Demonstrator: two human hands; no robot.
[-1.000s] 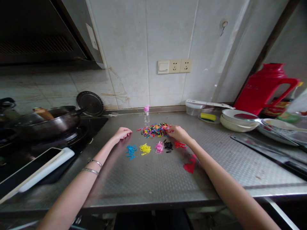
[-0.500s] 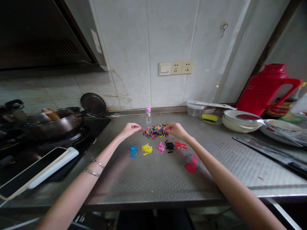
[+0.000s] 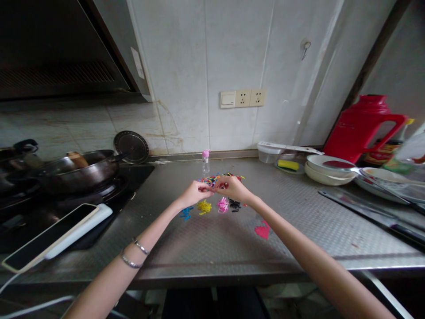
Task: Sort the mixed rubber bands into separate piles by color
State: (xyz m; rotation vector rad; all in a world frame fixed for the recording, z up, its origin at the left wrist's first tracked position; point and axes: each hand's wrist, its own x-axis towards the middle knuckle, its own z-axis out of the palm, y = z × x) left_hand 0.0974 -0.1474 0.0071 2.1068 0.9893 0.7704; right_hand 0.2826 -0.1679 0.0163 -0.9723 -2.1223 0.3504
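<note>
left hand (image 3: pixel 194 193) and right hand (image 3: pixel 232 188) meet fingertip to fingertip just in front of the mixed band pile (image 3: pixel 212 179), seemingly pinching one tiny band, its axis unreadable.

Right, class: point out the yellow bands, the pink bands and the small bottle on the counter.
yellow bands (image 3: pixel 203 206), head view, middle of the yellow heap.
pink bands (image 3: pixel 222 205), head view, middle of the pink heap.
small bottle (image 3: pixel 206 165), head view, clear body under the pink cap.
</note>
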